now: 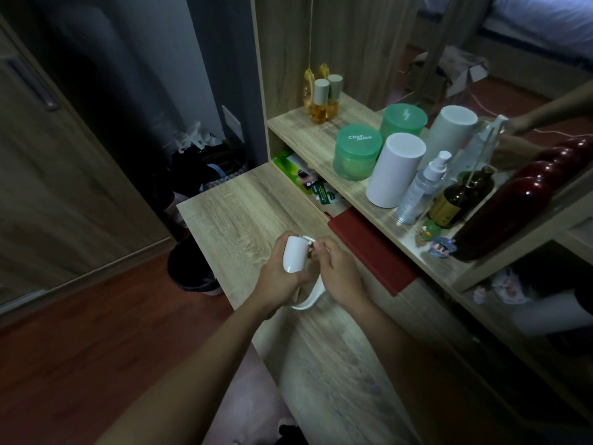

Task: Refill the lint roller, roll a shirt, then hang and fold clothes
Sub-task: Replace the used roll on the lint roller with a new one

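Observation:
Over the wooden desk (244,216) I hold a white lint roller. My left hand (277,279) grips the white roll (295,253), which points up and away from me. My right hand (340,273) pinches the roller's frame near the top end of the roll. The white handle (313,298) curves down between my two wrists. On the shelf stands a tall white cylinder (396,170), with its mirror image behind it. No shirt or hanger shows in this view.
The shelf (305,130) along the mirror carries a green jar (356,152), perfume bottles (320,101), a spray bottle (420,187), a brown bottle (462,197) and a dark red bottle (507,213). A red notebook (372,252) lies right of my hands. A black bin (192,271) stands left of the desk.

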Demonstrator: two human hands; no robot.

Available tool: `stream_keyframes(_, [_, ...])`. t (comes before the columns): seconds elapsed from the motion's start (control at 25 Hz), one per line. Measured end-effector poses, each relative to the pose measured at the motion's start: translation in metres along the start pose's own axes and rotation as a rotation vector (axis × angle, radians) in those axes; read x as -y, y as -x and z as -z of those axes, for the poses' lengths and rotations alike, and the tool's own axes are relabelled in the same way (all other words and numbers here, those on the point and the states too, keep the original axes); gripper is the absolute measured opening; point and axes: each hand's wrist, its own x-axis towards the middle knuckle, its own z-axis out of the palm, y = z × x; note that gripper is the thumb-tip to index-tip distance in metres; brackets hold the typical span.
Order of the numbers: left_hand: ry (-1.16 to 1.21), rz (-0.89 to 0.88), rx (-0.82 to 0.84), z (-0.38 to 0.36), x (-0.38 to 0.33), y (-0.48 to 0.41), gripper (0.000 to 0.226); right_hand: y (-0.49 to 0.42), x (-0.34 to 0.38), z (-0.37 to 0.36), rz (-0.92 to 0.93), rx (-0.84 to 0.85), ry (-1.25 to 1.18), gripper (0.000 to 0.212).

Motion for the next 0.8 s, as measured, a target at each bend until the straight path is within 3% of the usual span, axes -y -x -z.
stream_keyframes(0.36, [-0.025,0.044,0.047,0.011,-0.008,0.004,0.058,0.001,0.004,-0.006,-0.013,-0.006,-0.059,0.035])
stream_keyframes(0.8, [-0.112,-0.035,0.053,0.012,-0.004,0.012,0.061,0.006,0.001,-0.009,0.002,-0.036,-0.065,0.028])
